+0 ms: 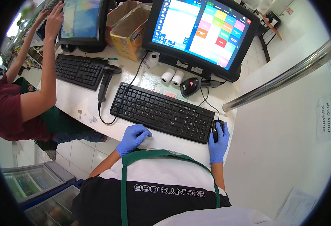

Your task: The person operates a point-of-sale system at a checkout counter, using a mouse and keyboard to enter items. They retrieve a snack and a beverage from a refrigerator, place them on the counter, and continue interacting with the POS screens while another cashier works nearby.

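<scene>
My right hand (219,142), in a blue glove, rests over a black computer mouse (215,132) at the counter's right edge. Also gloved in blue, my left hand (134,138) lies on the counter's near edge with its fingers curled in, and nothing shows in it. Just beyond it stretches a black keyboard (162,113). A lit monitor (199,31) with coloured tiles stands behind the keyboard. Between them are two white paper rolls (172,76) and a black barcode scanner (192,86). A second handheld scanner (106,82) lies left of the keyboard, its cable crossing the keys.
At the left, a co-worker (21,104) raises both hands beside another monitor (80,19) and keyboard (78,70). Cut-open cardboard boxes (130,34) stand between the monitors. A metal pole (278,77) slants up from the counter's right side. Glass-topped freezers (38,180) sit behind at left.
</scene>
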`<action>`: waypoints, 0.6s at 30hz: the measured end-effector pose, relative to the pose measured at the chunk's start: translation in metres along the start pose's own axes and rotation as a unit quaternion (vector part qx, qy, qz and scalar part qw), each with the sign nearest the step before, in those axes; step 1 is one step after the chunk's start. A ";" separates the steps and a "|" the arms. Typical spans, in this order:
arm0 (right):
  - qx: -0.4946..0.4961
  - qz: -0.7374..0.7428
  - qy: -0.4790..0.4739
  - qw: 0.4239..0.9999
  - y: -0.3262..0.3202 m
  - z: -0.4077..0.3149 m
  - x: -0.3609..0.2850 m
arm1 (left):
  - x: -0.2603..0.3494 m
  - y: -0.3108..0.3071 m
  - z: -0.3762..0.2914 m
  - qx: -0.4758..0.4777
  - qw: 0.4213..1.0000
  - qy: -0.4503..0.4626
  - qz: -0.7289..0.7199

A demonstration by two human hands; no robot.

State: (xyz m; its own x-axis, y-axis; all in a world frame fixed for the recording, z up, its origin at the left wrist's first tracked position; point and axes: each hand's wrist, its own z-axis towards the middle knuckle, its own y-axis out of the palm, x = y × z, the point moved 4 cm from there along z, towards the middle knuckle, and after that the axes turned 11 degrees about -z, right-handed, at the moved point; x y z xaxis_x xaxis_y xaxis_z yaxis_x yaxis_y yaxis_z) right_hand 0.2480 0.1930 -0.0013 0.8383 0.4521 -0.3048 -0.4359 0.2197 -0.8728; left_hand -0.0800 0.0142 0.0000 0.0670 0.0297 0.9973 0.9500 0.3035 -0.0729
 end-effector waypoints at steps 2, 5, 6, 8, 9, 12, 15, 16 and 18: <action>0.000 0.002 0.002 1.000 0.001 0.000 0.000 | 0.002 -0.001 0.001 0.002 1.000 0.010 0.008; -0.001 0.001 0.001 1.000 0.001 0.000 0.001 | 0.004 0.000 0.001 0.005 1.000 0.018 0.009; -0.002 -0.001 0.000 1.000 0.001 0.001 0.001 | 0.004 0.000 0.001 0.006 1.000 0.019 0.007; -0.001 0.003 -0.002 1.000 0.000 0.002 0.000 | 0.002 0.001 -0.001 0.007 1.000 0.016 0.010; 0.000 0.004 -0.001 1.000 -0.001 0.001 -0.001 | 0.002 0.000 -0.001 0.005 1.000 0.014 0.011; 0.000 -0.003 0.003 1.000 -0.003 0.001 -0.001 | 0.003 0.001 0.000 0.000 1.000 0.018 0.012; 0.008 0.000 0.016 1.000 -0.003 -0.001 0.001 | 0.000 0.000 0.001 -0.011 0.999 0.017 0.026; 0.012 -0.005 0.022 1.000 -0.003 -0.001 0.002 | -0.001 0.000 0.001 -0.007 0.999 0.020 0.026; 0.022 -0.016 0.037 0.999 -0.003 0.002 0.003 | -0.001 0.000 0.001 -0.003 0.999 0.026 0.027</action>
State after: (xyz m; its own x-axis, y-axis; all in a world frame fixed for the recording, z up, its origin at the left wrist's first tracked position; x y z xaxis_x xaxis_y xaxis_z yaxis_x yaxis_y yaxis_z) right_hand 0.2509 0.1949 0.0010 0.8736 0.3793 -0.3049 -0.4200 0.2712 -0.8660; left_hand -0.0802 0.0147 -0.0012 0.1336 -0.0038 0.9910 0.9466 0.2967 -0.1265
